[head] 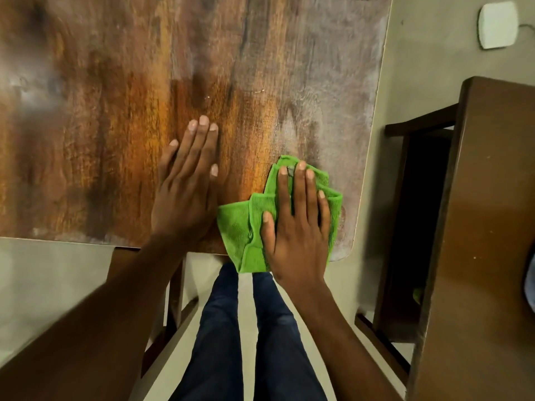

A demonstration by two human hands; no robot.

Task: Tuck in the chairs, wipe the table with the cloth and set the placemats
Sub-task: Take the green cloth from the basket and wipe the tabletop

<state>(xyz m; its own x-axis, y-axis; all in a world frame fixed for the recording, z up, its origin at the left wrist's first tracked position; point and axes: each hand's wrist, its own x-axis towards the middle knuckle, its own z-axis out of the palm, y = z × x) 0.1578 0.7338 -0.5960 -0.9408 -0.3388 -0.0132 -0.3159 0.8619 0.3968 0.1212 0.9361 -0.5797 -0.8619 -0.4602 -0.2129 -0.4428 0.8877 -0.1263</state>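
Observation:
A worn wooden table [115, 96] fills the upper left of the head view. A crumpled bright green cloth [240, 227] lies on its near right corner and hangs slightly over the front edge. My right hand [298, 224] presses flat on top of the cloth, fingers spread and pointing away from me. My left hand [188, 180] rests flat on the bare wood just left of the cloth, holding nothing. A dark wooden chair [170, 299] is partly visible under the front edge beside my legs. No placemats are in view.
A brown wooden cabinet [492, 227] with a dark open recess stands close on the right, separated from the table by a narrow strip of pale floor [405, 82]. A white box [498, 24] sits on the floor at the top right. My legs stand at the table's front edge.

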